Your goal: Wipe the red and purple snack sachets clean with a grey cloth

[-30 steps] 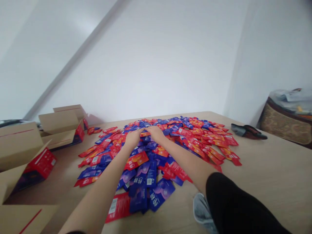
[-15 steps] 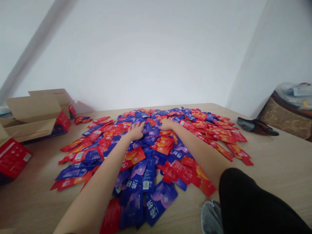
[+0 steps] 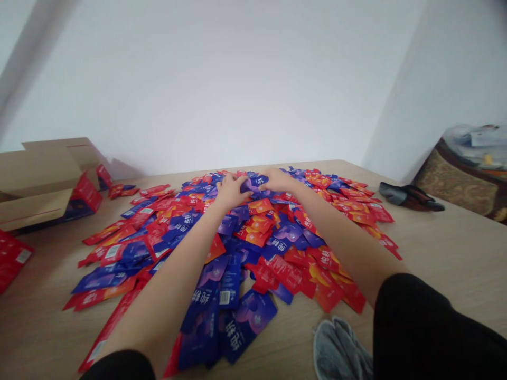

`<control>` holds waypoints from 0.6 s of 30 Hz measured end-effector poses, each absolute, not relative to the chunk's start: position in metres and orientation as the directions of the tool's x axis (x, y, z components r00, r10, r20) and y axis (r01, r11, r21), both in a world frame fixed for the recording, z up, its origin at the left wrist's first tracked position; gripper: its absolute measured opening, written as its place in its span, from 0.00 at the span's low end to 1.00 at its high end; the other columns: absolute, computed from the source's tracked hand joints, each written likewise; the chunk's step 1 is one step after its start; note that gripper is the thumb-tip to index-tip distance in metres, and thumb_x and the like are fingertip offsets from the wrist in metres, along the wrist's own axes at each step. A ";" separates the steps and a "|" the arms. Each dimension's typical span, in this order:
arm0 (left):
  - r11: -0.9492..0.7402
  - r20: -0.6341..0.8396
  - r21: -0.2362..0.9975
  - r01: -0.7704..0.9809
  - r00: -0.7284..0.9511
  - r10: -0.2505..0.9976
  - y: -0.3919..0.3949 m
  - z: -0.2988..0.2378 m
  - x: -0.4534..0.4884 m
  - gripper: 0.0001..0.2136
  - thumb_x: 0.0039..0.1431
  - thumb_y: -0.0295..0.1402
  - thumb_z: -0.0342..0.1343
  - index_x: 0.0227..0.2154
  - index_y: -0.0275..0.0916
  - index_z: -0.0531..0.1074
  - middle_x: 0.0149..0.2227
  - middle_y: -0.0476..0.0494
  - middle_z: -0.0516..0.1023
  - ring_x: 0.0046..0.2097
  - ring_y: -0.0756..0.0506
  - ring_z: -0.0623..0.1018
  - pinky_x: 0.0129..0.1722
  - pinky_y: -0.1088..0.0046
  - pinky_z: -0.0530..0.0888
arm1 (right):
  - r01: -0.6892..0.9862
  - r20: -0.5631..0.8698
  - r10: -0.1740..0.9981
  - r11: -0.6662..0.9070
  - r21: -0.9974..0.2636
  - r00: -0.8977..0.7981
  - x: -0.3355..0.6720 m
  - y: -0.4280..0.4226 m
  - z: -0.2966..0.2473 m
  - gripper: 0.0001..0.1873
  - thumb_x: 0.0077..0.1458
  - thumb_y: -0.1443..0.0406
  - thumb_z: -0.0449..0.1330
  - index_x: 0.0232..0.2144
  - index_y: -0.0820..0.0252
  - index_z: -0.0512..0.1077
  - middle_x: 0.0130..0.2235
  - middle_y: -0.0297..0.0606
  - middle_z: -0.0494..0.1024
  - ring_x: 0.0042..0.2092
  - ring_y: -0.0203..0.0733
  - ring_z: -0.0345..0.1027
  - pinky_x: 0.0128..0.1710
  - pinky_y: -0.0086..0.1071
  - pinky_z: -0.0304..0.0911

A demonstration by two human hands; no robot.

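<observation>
A wide heap of small red-and-orange sachets [image 3: 253, 230] and blue-purple sachets [image 3: 253, 318] with white lettering lies spread over the table. Towards the back of the heap, both my hands meet at a blue-purple sachet [image 3: 254, 182] raised among the others. My left hand [image 3: 232, 191] is closed about its left side, the thumb pointing right. From the other side my right hand [image 3: 278, 180] pinches it by the right end. Whether more sachets are gripped underneath is hidden by the fingers.
Open cardboard boxes [image 3: 39, 203] stand on the left, with a red box [image 3: 13, 256] nearer me. A dark tape-dispenser-like tool [image 3: 410, 196] lies at the right. Grey cloth [image 3: 336, 348] shows at the front edge, and a patterned chair [image 3: 459, 177] stands beyond the table [image 3: 439, 253].
My hands have come closer together and lifted a blue-purple sachet from the heap between them. The view has shifted slightly, so the boxes appear further left.
</observation>
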State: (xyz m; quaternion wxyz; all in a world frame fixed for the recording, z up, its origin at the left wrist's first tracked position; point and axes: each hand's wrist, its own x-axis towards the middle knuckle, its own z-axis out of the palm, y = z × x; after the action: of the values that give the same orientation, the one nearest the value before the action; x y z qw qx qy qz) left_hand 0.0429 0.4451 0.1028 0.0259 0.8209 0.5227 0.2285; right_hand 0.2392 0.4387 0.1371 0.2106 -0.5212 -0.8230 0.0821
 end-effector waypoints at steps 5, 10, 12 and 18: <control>-0.501 0.278 0.483 0.718 0.417 0.865 0.414 0.133 0.038 0.11 0.46 0.40 0.65 0.22 0.38 0.73 0.24 0.49 0.72 0.32 0.44 0.74 0.35 0.70 0.69 | 0.773 0.280 0.840 0.539 -0.335 -0.464 0.243 0.393 0.174 0.10 0.43 0.71 0.65 0.33 0.62 0.79 0.29 0.34 0.79 0.32 0.38 0.69 0.34 0.29 0.59; -0.421 0.281 0.755 0.503 0.333 0.900 0.338 0.127 0.035 0.16 0.52 0.46 0.58 0.22 0.38 0.67 0.18 0.54 0.67 0.21 0.51 0.68 0.21 0.77 0.62 | 0.689 0.527 0.823 0.510 -0.515 -0.214 0.242 0.332 0.168 0.23 0.46 0.67 0.68 0.47 0.60 0.74 0.45 0.41 0.78 0.44 0.42 0.70 0.46 0.35 0.63; -0.352 0.247 0.847 0.398 0.291 0.924 0.298 0.115 0.036 0.18 0.56 0.50 0.52 0.28 0.39 0.67 0.19 0.53 0.69 0.19 0.51 0.68 0.19 0.77 0.62 | 0.578 0.429 0.894 0.421 -0.699 -0.133 0.242 0.301 0.154 0.25 0.53 0.58 0.65 0.52 0.59 0.68 0.44 0.43 0.77 0.43 0.43 0.70 0.45 0.37 0.65; -0.076 0.027 0.984 0.164 0.286 0.958 0.181 0.072 0.048 0.25 0.59 0.60 0.44 0.34 0.39 0.63 0.17 0.54 0.70 0.13 0.53 0.65 0.14 0.79 0.62 | 0.130 0.042 0.868 0.122 -0.984 -0.494 0.225 0.201 0.090 0.29 0.55 0.52 0.62 0.54 0.57 0.60 0.39 0.37 0.75 0.38 0.39 0.72 0.37 0.35 0.70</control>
State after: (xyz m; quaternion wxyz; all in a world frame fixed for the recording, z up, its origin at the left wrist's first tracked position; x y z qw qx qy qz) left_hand 0.0479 0.1809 0.0719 0.5077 0.6208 0.4518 0.3909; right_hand 0.2249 0.2007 0.0895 0.3369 -0.3731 -0.6691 0.5473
